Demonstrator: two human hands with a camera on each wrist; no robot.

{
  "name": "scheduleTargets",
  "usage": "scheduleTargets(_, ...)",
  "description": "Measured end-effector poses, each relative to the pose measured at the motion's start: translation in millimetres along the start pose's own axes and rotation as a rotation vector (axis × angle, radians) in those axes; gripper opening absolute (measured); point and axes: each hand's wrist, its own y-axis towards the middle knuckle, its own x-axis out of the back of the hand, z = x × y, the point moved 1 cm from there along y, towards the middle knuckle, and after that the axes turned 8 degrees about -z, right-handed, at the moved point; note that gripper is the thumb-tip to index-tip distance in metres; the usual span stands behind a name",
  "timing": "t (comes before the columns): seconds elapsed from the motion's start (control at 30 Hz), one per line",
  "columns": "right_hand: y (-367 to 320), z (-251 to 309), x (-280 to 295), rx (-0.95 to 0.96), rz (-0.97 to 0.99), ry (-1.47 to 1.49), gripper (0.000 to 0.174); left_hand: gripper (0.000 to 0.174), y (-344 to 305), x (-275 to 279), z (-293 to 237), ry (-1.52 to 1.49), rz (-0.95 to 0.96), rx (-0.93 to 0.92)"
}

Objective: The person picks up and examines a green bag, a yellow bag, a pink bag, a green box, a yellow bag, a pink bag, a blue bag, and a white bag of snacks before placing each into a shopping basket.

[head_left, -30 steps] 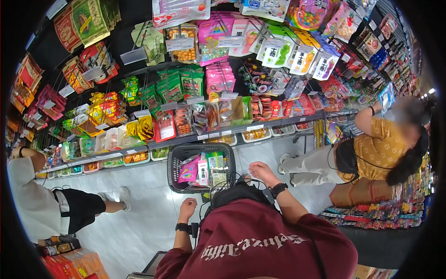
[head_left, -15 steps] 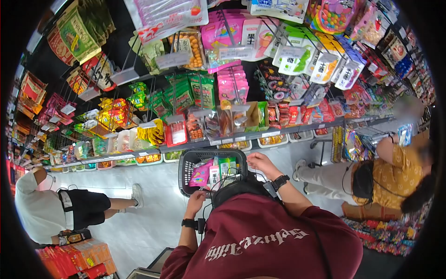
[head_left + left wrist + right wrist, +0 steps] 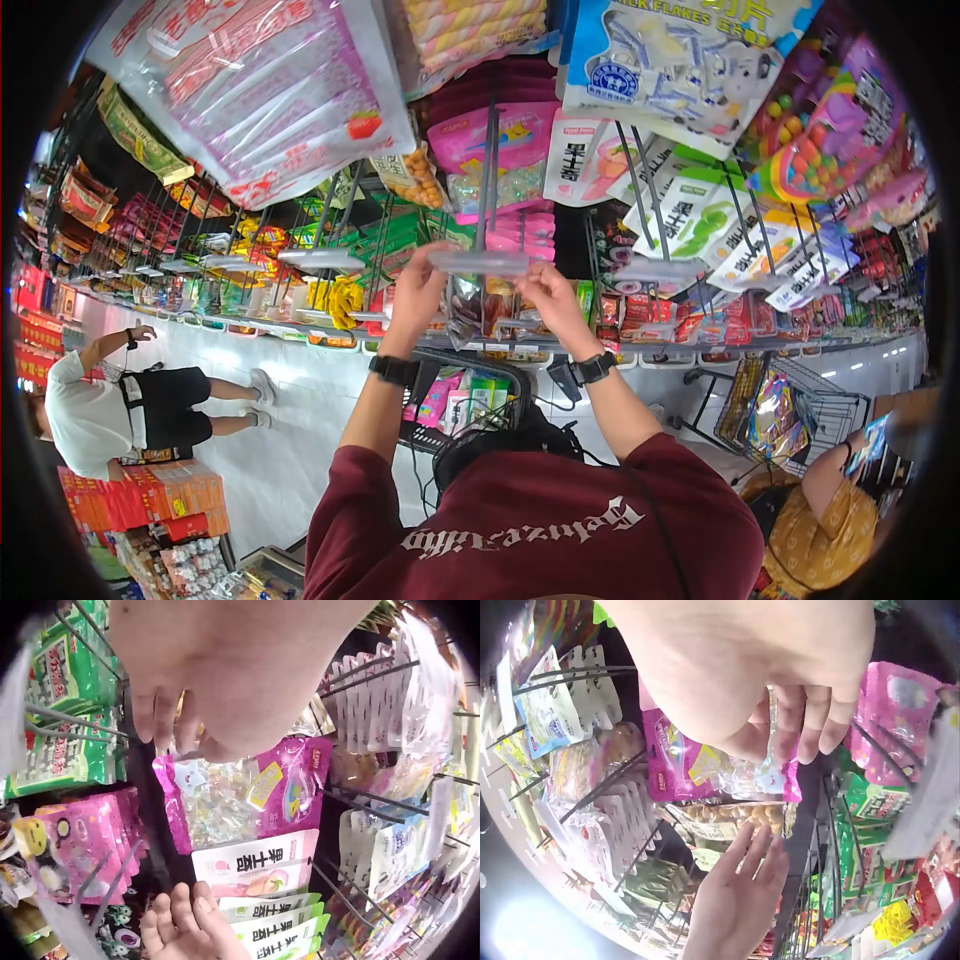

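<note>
"Where were the hands?"
"Up high. A moment earlier they were low beside the basket; now the left hand and right hand had risen before the magenta packet."
"And the packet itself?"
"Hanging just beyond both hands, beside a white-and-pink packet."
"Fingers?"
"The left hand's were nearly straight, the right hand's slightly bent and slightly apart. Whether either touched the magenta packet, I couldn't tell."

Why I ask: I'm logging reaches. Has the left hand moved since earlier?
Yes: in the head view, the left hand rose from below the shelf edge to above it.
</note>
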Motion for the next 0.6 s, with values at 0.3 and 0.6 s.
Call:
scheduleTargets(0.3,74,9,15,0.041,-0.092,0.188,0.049,0.035,66,-66,2,-0.189,-0.108,0.006)
scheduleTargets(0.6,45,23,23,-0.001,-0.19,0.119,0.059,0.017,18,-45,-22,0.288,-0.182,0.027)
